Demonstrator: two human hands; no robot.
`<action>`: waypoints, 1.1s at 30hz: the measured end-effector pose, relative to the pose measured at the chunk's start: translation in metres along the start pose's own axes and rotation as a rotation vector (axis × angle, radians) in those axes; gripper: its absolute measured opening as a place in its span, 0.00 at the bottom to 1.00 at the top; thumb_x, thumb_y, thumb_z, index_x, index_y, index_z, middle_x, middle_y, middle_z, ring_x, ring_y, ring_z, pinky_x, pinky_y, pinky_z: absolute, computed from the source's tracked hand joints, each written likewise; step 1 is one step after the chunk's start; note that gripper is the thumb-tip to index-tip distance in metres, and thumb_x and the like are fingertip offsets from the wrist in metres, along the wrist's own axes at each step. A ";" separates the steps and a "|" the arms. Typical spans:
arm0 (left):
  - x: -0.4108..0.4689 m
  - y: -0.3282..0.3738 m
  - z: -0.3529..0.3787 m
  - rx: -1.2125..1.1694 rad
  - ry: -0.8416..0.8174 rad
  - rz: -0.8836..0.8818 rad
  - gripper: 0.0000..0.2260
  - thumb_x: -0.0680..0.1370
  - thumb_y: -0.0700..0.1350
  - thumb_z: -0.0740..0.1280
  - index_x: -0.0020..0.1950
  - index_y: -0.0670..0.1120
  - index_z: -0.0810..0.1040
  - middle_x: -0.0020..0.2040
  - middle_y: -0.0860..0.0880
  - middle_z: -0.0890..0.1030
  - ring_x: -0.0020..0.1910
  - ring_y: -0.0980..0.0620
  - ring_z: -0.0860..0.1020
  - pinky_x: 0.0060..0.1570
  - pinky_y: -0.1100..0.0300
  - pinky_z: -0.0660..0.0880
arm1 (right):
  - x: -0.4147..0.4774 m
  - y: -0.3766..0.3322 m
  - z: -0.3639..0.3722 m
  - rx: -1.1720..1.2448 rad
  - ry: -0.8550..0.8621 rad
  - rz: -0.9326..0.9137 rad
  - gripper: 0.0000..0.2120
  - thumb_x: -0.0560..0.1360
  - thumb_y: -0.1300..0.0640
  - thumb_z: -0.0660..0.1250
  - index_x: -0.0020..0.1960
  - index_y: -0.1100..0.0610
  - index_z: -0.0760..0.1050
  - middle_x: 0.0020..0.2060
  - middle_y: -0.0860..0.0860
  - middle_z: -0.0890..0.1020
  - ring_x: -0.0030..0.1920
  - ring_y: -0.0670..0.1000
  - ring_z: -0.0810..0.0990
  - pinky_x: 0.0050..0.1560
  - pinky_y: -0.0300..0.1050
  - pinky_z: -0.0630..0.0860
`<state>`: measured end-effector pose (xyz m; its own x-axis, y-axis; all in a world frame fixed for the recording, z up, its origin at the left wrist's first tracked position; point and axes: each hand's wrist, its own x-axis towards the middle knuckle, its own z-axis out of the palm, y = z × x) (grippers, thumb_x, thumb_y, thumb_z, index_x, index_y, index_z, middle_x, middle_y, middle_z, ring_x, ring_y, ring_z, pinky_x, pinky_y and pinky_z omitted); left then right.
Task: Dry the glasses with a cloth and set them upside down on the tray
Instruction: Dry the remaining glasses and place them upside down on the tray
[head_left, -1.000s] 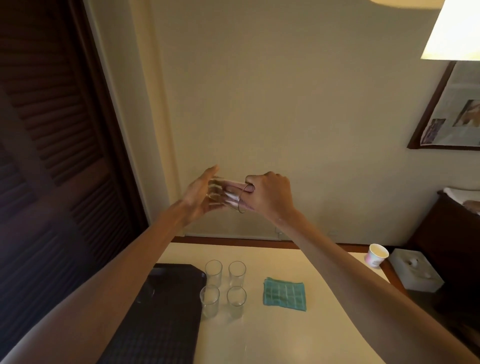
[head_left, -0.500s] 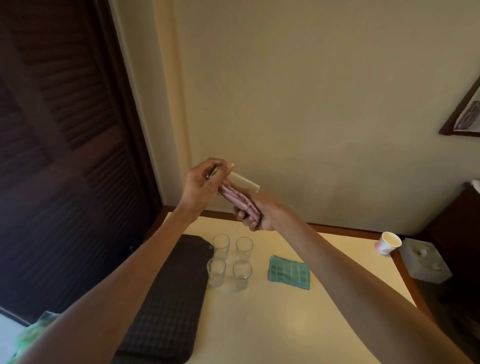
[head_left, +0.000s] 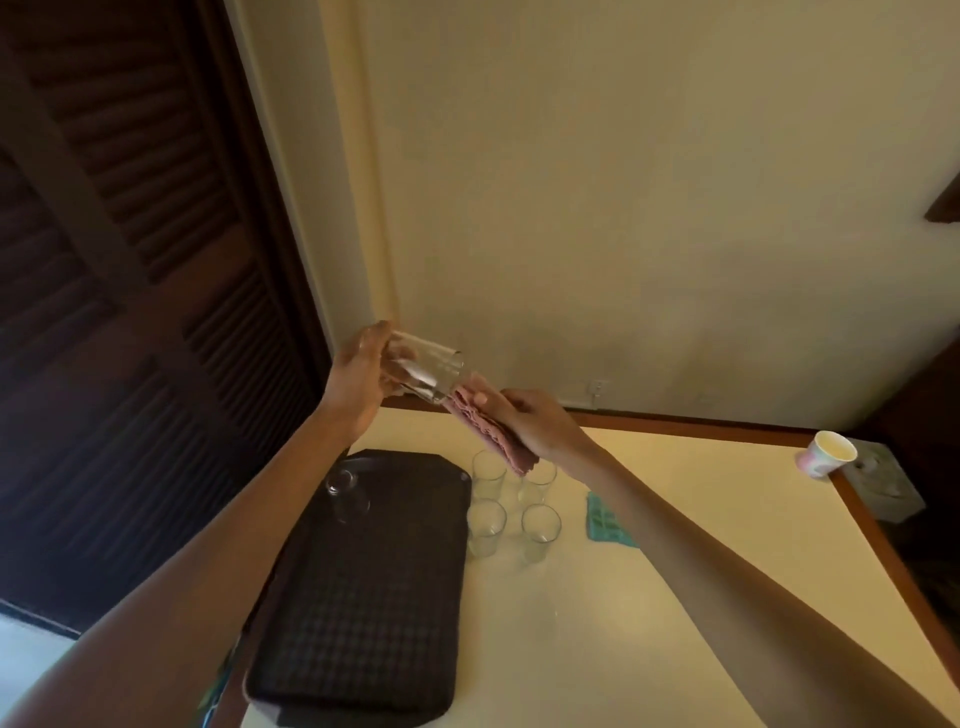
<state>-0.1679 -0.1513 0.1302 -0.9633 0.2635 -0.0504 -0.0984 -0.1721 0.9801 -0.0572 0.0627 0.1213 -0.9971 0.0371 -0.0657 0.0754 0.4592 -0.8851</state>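
tray (head_left: 363, 597) at my left, ready for dried pieces; one glass (head_left: 345, 491) on it, seemingly inverted | my left hand (head_left: 358, 374) grips the base of a clear tumbler (head_left: 428, 371), tipped sideways in the air so its mouth meets the pink cloth (head_left: 491, 434) | my right hand (head_left: 535, 426) pinches that folded cloth at the rim | four glasses (head_left: 485, 525) wait upright just beside the tray

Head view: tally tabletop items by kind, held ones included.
Black tray: 1
Drinking glasses: 6 (held glass, glass on tray, four beside it)
Cloths: 2 (pink cloth, teal cloth)
Paper cup: 1
Total: 10
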 end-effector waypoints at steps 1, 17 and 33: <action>0.005 -0.004 -0.009 -0.071 0.013 -0.051 0.21 0.83 0.57 0.65 0.61 0.38 0.76 0.51 0.40 0.81 0.51 0.41 0.81 0.58 0.42 0.78 | 0.005 0.005 0.007 -0.027 0.021 0.006 0.22 0.78 0.38 0.64 0.48 0.57 0.83 0.37 0.52 0.86 0.37 0.50 0.84 0.38 0.42 0.75; 0.052 -0.125 -0.061 0.888 -0.193 -0.119 0.22 0.80 0.57 0.70 0.68 0.46 0.74 0.61 0.49 0.77 0.58 0.50 0.76 0.51 0.57 0.71 | 0.037 0.133 0.069 0.228 0.265 0.396 0.16 0.81 0.46 0.65 0.54 0.61 0.76 0.49 0.57 0.83 0.50 0.57 0.82 0.50 0.52 0.76; 0.058 -0.221 -0.066 1.224 -0.529 -0.066 0.23 0.74 0.48 0.79 0.66 0.45 0.75 0.62 0.43 0.80 0.63 0.42 0.75 0.59 0.51 0.74 | 0.056 0.171 0.069 0.483 0.380 0.594 0.11 0.80 0.54 0.65 0.60 0.59 0.76 0.55 0.59 0.81 0.57 0.61 0.81 0.60 0.59 0.76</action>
<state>-0.2183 -0.1604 -0.1021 -0.7258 0.6203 -0.2974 0.4131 0.7387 0.5326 -0.1000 0.0824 -0.0657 -0.7171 0.4868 -0.4987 0.4903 -0.1561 -0.8574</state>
